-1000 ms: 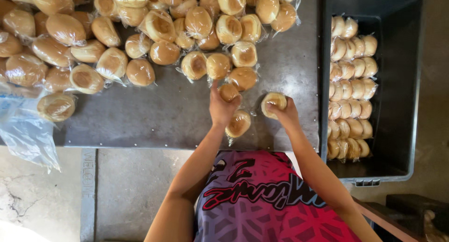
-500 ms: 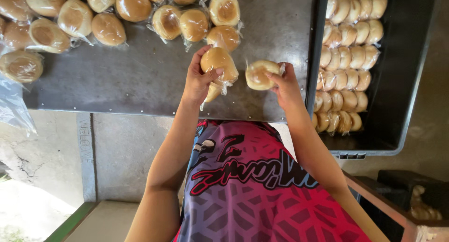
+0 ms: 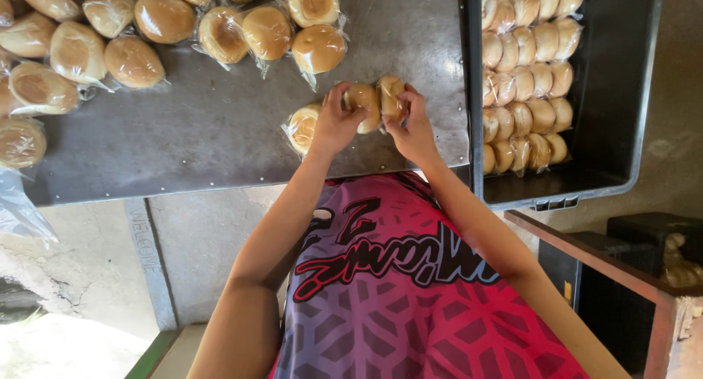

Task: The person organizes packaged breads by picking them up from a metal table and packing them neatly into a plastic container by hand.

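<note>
On the metal table (image 3: 220, 141), we see one wrapped bun (image 3: 302, 128) lying under our left hand (image 3: 335, 124), which grips a second bun (image 3: 363, 104) pressed against a third bun (image 3: 391, 97) held by our right hand (image 3: 414, 130).

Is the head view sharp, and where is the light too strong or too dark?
Head view: the hands, left hand and right hand, and wrapped buns look sharp; the metal table shows soft sheen; the floor corner is overexposed; the black crate stays dark.
</note>
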